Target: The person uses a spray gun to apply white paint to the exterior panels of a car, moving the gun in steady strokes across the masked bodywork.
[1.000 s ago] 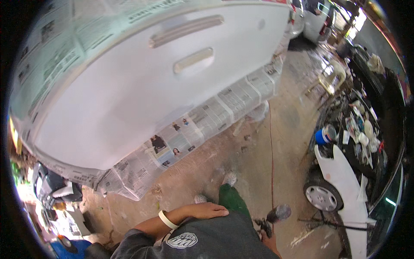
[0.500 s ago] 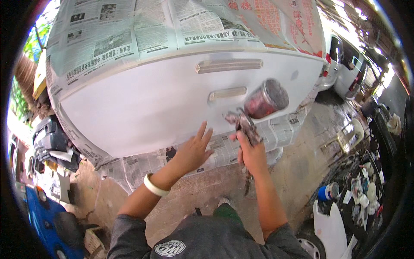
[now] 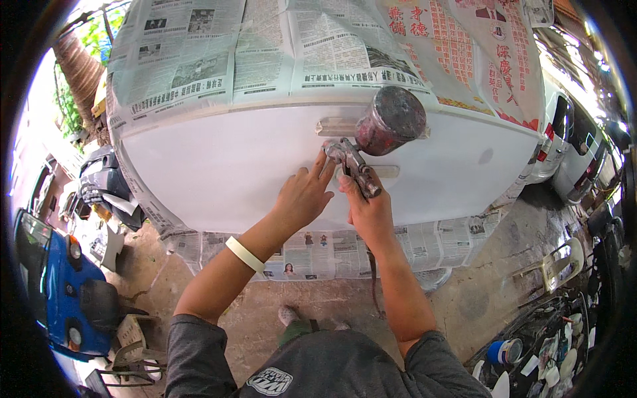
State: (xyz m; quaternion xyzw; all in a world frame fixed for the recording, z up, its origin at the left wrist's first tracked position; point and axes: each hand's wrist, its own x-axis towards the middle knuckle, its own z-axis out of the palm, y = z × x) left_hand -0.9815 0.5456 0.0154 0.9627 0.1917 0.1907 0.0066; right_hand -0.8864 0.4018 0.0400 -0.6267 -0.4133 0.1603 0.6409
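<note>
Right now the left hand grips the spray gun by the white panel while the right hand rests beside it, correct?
Not quite: the hands are swapped. In the head view the right hand grips the spray gun by the white panel, while the left hand rests beside it.

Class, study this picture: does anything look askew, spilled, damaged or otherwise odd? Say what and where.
Nothing looks damaged or spilled. The right hand holds a spray gun whose cup is crusted with dark red paint, a well-used look. The left hand rests against the white car panel masked with newspaper.
</note>
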